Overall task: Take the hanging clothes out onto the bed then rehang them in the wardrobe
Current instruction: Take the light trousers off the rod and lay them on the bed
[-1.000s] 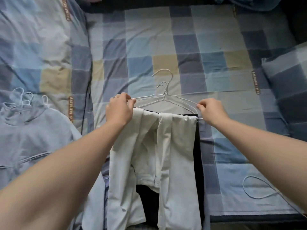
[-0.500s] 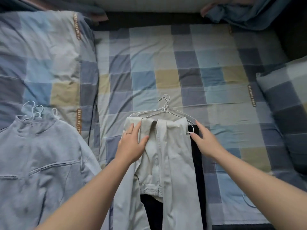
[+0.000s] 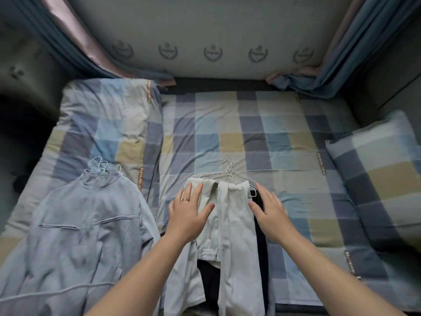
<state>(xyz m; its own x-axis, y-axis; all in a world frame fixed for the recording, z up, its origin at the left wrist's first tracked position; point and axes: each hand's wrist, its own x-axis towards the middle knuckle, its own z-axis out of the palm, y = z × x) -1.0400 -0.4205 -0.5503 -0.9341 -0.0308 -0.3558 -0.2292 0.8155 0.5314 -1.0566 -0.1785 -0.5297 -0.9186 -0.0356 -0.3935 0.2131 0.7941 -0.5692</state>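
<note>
Several thin wire hangers point(image 3: 227, 174) carry soft, creased off-white trousers point(image 3: 234, 224), laid over a dark garment point(image 3: 262, 247) on the checked bed point(image 3: 250, 133); a pale blue jacket point(image 3: 79, 224) lies flat to the left; the left hand point(image 3: 189, 215) rests flat, fingers spread, on the trousers; the right hand point(image 3: 271, 210) is open, fingers straight, at their right edge.

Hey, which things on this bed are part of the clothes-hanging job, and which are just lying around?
Part of the job:
white trousers
wire hangers holding them
dark garment underneath
pale blue jacket
bed they lie on

Just lying about:
folded checked quilt
checked pillow
blue curtains
</note>
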